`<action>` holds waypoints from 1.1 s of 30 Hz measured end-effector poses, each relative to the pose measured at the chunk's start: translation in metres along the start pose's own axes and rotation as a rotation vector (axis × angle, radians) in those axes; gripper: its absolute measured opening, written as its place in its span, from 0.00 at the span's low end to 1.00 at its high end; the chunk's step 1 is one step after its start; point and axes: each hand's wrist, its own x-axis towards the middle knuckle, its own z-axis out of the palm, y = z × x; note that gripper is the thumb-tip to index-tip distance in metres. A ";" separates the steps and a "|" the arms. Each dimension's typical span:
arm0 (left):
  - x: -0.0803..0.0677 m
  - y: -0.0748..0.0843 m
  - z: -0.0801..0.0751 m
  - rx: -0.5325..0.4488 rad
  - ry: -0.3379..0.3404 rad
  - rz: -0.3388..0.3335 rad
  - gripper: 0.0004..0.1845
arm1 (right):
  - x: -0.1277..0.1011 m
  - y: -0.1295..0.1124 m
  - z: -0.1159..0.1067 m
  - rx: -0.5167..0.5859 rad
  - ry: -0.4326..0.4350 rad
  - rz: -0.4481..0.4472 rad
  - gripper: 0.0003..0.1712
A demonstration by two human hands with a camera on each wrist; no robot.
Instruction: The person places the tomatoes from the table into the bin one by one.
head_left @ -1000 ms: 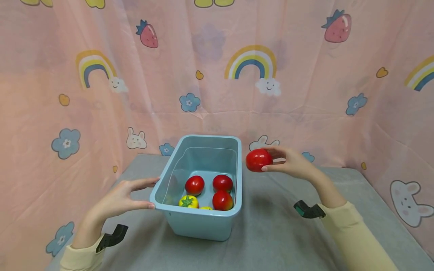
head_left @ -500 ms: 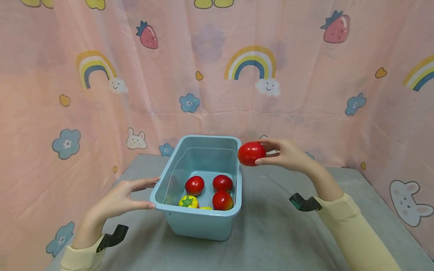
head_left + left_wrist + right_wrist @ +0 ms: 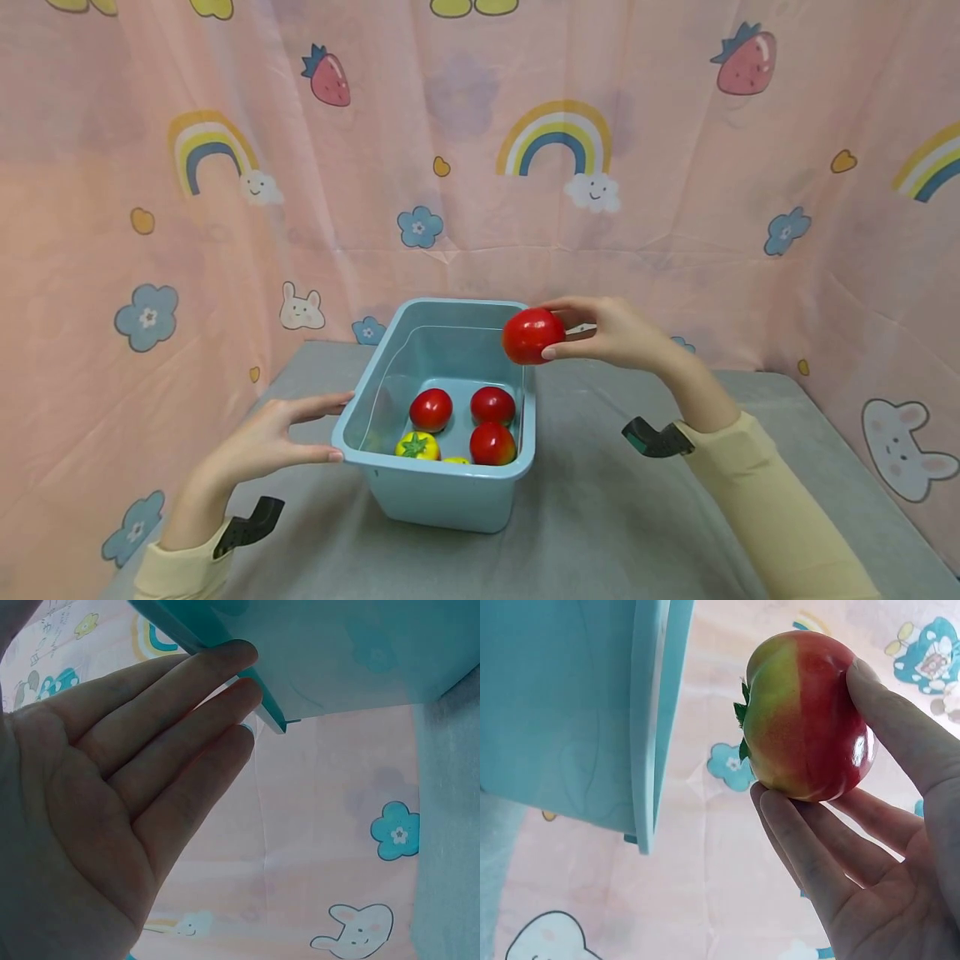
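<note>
Our right hand [image 3: 611, 333] pinches the red tomato [image 3: 532, 336] over the bin [image 3: 442, 492] rim. Left hand [image 3: 262, 442], fingers straight, rests against the bin's left edge, holding nothing.

The right hand [image 3: 885, 847] pinches a red-green tomato [image 3: 806, 716] just beside the blue bin [image 3: 577, 712]; its rim stays apart.

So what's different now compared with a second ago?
The right hand, gripping the red tomato, has carried it leftward and slightly up, from beside the blue bin to over its right rim. The left hand stays put, fingers straight against the bin's left rim. The three red tomatoes and the yellow one inside have not shifted.
</note>
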 end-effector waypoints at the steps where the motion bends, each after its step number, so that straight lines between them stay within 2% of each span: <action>1: 0.000 0.000 0.000 0.001 0.001 0.002 0.36 | 0.001 -0.002 0.001 -0.001 -0.003 -0.001 0.36; 10: 0.000 -0.001 0.000 -0.009 0.000 0.002 0.36 | 0.012 -0.014 0.006 0.015 -0.028 -0.043 0.36; 33: 0.000 -0.001 -0.002 -0.023 -0.011 0.011 0.36 | 0.038 -0.034 0.027 0.036 -0.107 -0.079 0.36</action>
